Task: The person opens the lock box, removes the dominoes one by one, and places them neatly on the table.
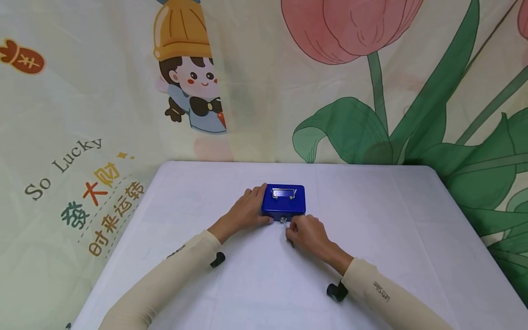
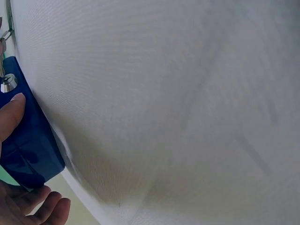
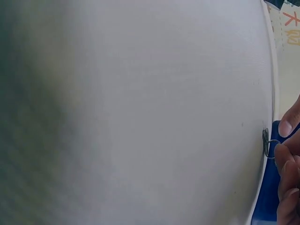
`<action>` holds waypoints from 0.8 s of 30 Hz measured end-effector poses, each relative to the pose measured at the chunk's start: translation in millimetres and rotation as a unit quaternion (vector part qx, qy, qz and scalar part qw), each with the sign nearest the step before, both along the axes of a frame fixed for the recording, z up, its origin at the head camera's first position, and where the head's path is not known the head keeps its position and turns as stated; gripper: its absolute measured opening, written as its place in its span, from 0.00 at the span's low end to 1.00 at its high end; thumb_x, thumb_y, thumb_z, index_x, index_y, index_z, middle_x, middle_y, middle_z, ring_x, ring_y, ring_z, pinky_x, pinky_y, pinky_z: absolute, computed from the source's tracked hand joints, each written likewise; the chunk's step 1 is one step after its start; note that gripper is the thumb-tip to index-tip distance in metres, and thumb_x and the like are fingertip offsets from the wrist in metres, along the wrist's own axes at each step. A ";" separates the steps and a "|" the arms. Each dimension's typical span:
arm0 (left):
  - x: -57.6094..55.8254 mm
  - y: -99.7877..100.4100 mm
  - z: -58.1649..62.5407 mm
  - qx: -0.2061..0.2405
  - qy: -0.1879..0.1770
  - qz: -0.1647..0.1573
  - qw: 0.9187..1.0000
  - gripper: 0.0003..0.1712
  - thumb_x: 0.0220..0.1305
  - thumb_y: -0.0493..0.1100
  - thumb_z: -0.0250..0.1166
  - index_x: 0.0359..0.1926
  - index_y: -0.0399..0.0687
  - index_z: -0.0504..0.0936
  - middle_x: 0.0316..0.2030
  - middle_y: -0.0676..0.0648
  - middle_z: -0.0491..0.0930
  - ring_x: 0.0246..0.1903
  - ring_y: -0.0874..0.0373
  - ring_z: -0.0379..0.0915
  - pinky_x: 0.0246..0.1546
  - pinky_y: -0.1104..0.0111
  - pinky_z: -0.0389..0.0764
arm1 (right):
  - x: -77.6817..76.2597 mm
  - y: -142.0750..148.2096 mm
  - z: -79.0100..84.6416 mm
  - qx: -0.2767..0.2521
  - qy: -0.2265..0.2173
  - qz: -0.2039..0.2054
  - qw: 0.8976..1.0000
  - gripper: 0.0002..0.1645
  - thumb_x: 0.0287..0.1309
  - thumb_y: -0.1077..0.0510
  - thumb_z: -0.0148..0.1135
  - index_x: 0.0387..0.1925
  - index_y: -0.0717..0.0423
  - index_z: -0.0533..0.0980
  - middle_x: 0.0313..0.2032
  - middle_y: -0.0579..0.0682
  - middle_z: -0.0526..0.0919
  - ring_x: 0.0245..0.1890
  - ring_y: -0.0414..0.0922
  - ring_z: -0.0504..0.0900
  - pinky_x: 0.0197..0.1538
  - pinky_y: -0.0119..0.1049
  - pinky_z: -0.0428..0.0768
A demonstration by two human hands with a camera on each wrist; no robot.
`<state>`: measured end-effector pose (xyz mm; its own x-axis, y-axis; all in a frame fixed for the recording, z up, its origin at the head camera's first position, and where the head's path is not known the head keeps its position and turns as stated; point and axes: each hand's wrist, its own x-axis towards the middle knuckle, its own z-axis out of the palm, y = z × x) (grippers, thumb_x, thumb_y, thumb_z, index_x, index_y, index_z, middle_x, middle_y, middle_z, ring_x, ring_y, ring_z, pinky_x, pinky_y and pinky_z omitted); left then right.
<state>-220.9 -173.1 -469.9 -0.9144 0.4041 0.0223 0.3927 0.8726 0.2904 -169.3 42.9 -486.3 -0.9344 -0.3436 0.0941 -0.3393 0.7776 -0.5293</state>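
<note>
A blue metal cash box (image 1: 283,206) with a silver handle (image 1: 283,193) on its closed lid rests on the table. My left hand (image 1: 247,211) grips its left side; in the left wrist view the thumb (image 2: 11,115) presses the front beside the round silver lock (image 2: 9,83), and the other fingers reach round the end. At the front of the box my right hand (image 1: 308,234) pinches the key at the lock, its head mostly hidden by fingers. From a ring by these fingers hangs a second key (image 3: 265,140), seen in the right wrist view.
A white cloth covers the table (image 1: 371,197). Behind it hangs a printed backdrop (image 1: 255,82) with flowers, a cartoon figure and lettering. Dark wrist cameras, one near the left sleeve (image 1: 217,260) and one near the right (image 1: 337,291), sit close above the cloth.
</note>
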 end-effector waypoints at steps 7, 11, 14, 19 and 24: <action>0.1 -0.7 1.6 -0.001 0.001 -0.003 1.000 0.65 0.52 0.59 0.78 0.77 0.36 0.49 0.69 0.34 0.66 0.63 0.39 0.66 0.65 0.49 0.73 | -1.9 -2.5 0.0 0.004 0.009 0.009 1.000 0.11 0.57 0.57 0.70 0.21 0.51 0.81 0.14 0.39 0.75 0.16 0.36 0.70 0.20 0.28 0.68; -0.1 -0.4 2.2 0.000 0.001 -0.003 1.000 0.65 0.52 0.59 0.78 0.78 0.36 0.49 0.70 0.34 0.66 0.63 0.39 0.66 0.65 0.49 0.73 | -2.2 -3.8 0.3 0.011 0.012 0.008 1.000 0.14 0.57 0.56 0.69 0.17 0.50 0.79 0.13 0.38 0.73 0.14 0.35 0.69 0.19 0.28 0.66; -0.1 -0.2 2.5 0.001 -0.001 -0.002 1.000 0.66 0.52 0.59 0.78 0.78 0.36 0.49 0.69 0.34 0.66 0.63 0.39 0.66 0.65 0.49 0.73 | -2.0 -5.4 1.2 0.009 0.009 0.012 1.000 0.17 0.58 0.57 0.68 0.14 0.48 0.77 0.11 0.38 0.71 0.13 0.35 0.68 0.17 0.28 0.64; 0.3 -0.3 1.3 -0.005 0.000 -0.004 1.000 0.65 0.52 0.59 0.77 0.77 0.36 0.49 0.69 0.34 0.66 0.62 0.39 0.67 0.65 0.50 0.73 | -1.3 -9.3 3.0 0.008 0.008 0.028 1.000 0.21 0.59 0.59 0.66 0.11 0.48 0.75 0.08 0.37 0.67 0.11 0.34 0.66 0.16 0.27 0.62; 2.2 -0.2 1.0 -0.005 -0.005 0.002 1.000 0.65 0.52 0.59 0.77 0.78 0.37 0.49 0.69 0.35 0.66 0.63 0.40 0.66 0.65 0.50 0.73 | -0.8 -12.7 4.1 0.030 0.018 0.035 0.999 0.23 0.60 0.58 0.68 0.10 0.47 0.74 0.08 0.37 0.65 0.11 0.34 0.65 0.16 0.27 0.61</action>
<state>-218.8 -173.4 -469.0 -0.9164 0.4001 0.0098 0.3861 0.8772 0.2856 -170.1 30.2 -482.2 -0.9042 -0.4142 0.1040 -0.4118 0.7813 -0.4690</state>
